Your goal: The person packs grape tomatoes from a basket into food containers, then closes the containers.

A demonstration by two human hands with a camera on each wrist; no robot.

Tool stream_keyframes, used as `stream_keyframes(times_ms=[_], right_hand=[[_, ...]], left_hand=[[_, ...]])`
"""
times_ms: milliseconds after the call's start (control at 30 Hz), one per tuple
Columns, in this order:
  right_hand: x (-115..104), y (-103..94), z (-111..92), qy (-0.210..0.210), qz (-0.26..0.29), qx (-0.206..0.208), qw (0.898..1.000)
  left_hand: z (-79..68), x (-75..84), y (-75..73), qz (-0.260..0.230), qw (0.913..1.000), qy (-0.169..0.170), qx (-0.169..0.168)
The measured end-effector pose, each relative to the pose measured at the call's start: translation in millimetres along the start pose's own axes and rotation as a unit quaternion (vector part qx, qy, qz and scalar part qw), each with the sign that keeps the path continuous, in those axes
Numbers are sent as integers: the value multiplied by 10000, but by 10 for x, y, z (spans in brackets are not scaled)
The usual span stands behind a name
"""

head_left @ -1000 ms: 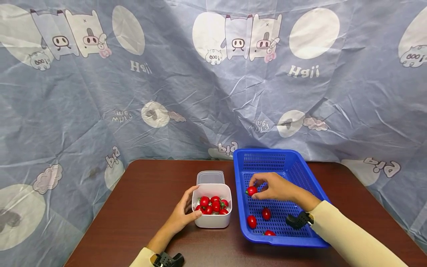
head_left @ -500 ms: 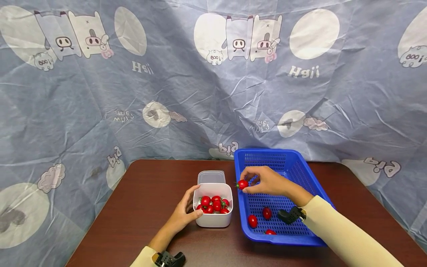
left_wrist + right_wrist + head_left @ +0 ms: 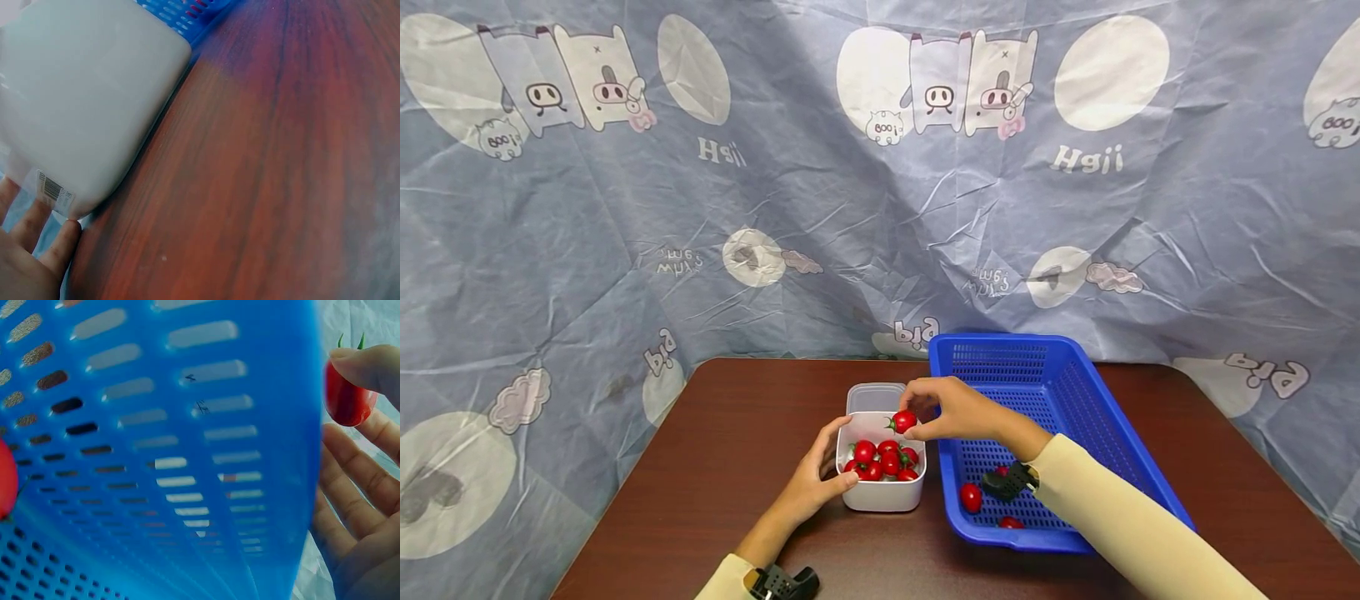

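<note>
Over the back right part of a white plastic container, my right hand pinches a red cherry tomato with a green stem. The right wrist view shows the same tomato between thumb and finger, beyond the basket wall. My left hand holds the container's left side, its thumb at the near rim and index finger at the back corner. Several cherry tomatoes lie inside the container. In the left wrist view, fingers touch the container's wall by a barcode sticker.
A blue perforated basket stands right of the container, with a few tomatoes near its front left corner. A translucent lid lies behind the container. The brown table ends at a patterned cloth backdrop.
My right hand has carried the tomato left, from inside the basket across its rim to above the container. My left hand keeps its place on the container.
</note>
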State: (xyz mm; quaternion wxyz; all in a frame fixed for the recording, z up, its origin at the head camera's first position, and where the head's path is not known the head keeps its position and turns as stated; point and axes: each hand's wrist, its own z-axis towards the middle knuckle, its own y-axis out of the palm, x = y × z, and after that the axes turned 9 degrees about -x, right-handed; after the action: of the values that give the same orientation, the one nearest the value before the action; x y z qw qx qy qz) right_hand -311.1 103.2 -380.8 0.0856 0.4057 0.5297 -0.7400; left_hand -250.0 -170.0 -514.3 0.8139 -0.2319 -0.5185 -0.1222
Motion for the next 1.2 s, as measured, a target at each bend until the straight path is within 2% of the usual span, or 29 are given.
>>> stream_keyframes(times_ms=[367,833,1200], right_hand=[[64,115,76,183,-328,-10,9993],[77,103,97,244,-297,-94,9992],[93,88,89,233,-177,-141,9995]], left_hand=[[2,-28,2,28,10000,14,-57],[9,-44,-14,-19,9999,119,-67],[17,-12,-1,-59,10000,-21,-11]])
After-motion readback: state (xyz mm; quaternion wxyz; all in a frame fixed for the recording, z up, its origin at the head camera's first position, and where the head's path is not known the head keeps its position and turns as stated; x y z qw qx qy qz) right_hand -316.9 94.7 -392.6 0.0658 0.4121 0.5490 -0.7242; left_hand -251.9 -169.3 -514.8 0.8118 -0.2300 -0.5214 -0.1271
